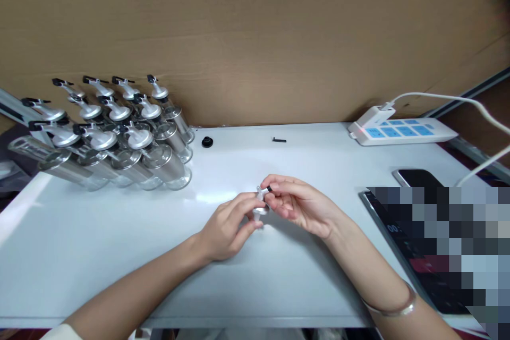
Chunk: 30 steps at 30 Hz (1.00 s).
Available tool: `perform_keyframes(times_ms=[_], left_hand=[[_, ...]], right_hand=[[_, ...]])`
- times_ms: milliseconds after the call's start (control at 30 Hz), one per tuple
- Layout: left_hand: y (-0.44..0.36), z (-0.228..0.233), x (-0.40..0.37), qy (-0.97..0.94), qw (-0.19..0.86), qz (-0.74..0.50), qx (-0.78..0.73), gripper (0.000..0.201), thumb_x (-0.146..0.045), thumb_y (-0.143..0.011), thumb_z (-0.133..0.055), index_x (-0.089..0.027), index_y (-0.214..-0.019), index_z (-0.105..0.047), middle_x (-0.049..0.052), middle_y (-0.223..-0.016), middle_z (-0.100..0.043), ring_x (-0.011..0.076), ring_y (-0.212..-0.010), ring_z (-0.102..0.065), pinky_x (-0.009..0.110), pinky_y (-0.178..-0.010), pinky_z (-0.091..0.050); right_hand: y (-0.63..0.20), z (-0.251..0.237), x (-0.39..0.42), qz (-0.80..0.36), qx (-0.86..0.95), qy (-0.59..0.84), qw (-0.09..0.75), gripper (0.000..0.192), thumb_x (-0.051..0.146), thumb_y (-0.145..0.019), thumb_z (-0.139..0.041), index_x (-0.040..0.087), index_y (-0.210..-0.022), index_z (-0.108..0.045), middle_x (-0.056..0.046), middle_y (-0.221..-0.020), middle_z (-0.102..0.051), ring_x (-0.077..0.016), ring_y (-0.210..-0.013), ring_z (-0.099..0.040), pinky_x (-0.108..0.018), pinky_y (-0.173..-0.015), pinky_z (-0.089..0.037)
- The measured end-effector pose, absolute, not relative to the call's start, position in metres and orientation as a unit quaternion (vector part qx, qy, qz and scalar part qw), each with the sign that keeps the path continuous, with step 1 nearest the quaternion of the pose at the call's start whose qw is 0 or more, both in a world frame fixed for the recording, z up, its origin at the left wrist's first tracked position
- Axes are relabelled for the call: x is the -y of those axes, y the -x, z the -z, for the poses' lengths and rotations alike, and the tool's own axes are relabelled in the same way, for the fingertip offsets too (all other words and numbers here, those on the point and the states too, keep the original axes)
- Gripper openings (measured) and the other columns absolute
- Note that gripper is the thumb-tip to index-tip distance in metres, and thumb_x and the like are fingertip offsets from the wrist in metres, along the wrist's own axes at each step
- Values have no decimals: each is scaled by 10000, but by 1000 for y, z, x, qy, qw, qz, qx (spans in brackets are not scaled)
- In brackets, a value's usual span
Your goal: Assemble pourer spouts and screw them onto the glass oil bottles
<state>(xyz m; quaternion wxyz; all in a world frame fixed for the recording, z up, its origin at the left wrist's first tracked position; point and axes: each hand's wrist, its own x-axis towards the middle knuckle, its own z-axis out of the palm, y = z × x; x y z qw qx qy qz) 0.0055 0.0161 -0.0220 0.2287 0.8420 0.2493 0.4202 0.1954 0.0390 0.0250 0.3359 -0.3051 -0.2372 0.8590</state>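
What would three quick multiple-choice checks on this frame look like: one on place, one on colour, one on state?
1. Where do the glass bottles stand on the white table?
A. far left
B. near right
C. centre front

2. What colour are the socket faces of the power strip?
A. red
B. blue
C. green

3. How is the small silver pump cap placed?
A. lying free on the table
B. fitted on a bottle
C. held between both hands

Answers:
1 A: the cluster sits by the cardboard wall at the left.
2 B: the outlets show blue on a white body.
3 C: left hand and right hand both pinch it above the table.
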Motion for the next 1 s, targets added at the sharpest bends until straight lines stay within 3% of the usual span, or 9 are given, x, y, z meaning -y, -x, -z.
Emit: perform_keyframes(times_ms=[300,533,733,1000], left_hand=[[-6,26,-15,-830,262,-413,-267,311,-200,-931,-470,-225,-1238,-423,107,-1124,-600,120,-737,-631,252,-684,-557],[-6,30,-16,-800,302,-407,-321,326,-193,-931,-475,-246,-1241,-392,99,-1163,-565,109,-727,-615,271,-708,-548],[-6,31,-17,-798,318,-384,-340,318,-180,-924,-468,-251,-1223,-384,108,-1240,-545,120,-738,-624,291,-702,-548],[-8,30,-18,-788,342,-370,-354,294,-169,-924,-445,-241,-1201,-379,127,-1296,-532,115,-695,-642,311,-684,-548]], right_hand=[[-189,-28,-37,-804,281,372,370,127,194,-661,-714,138,-753,-648,17,-542,-650,-45,-399,-553,-124,-409,-444],[-180,-25,-32,-704,359,447,419,303,333,-699,-727,162,-929,-627,73,-554,-540,-37,-395,-414,-172,-375,-293],[-182,-21,-35,-636,446,490,395,306,395,-646,-760,150,-782,-637,60,-573,-509,-47,-446,-381,-207,-417,-266],[-181,-18,-36,-594,508,484,394,239,402,-717,-678,174,-715,-607,53,-583,-509,-71,-486,-397,-234,-480,-317]])
